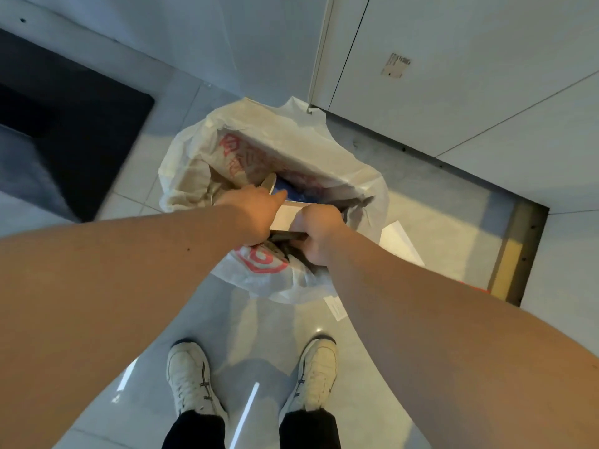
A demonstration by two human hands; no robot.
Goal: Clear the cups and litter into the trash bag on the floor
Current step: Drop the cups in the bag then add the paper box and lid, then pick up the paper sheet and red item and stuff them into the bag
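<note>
Black mat (74, 131): far left, flat on the pale tiled floor (201, 319), one rounded corner pointing toward the bag, well apart from it.

Left hand (256, 212): reaches down over the mouth of the bag, fingers curled around a cup (270, 184) whose rim shows just past the knuckles; the forefinger points right, toward the blue item. Closed on the cup, as far as the view allows.

Trash bag (275, 140): translucent white plastic with red print, standing open on the floor in front of the feet and against the foot of the white cabinet. Inside lie crumpled brown paper on the left side, a blue item (298, 192) (too blurred to identify) near the middle, and dark litter lower down.

White card (287, 217): a flat pale piece between the two hands, over the bag's opening, its right edge under the right hand.

Right hand (319, 234): fist clenched at the near right rim of the bag, gripping the card's edge together with a dark strip beneath it.

White shoes (191, 380): two, side by side at the bottom edge, dark trouser hems above them.

Paper slip (337, 307): on the floor, just beside the bag's lower right.

White cabinet (453, 76): upper right, with a small label (395, 64) on one door panel.
</note>
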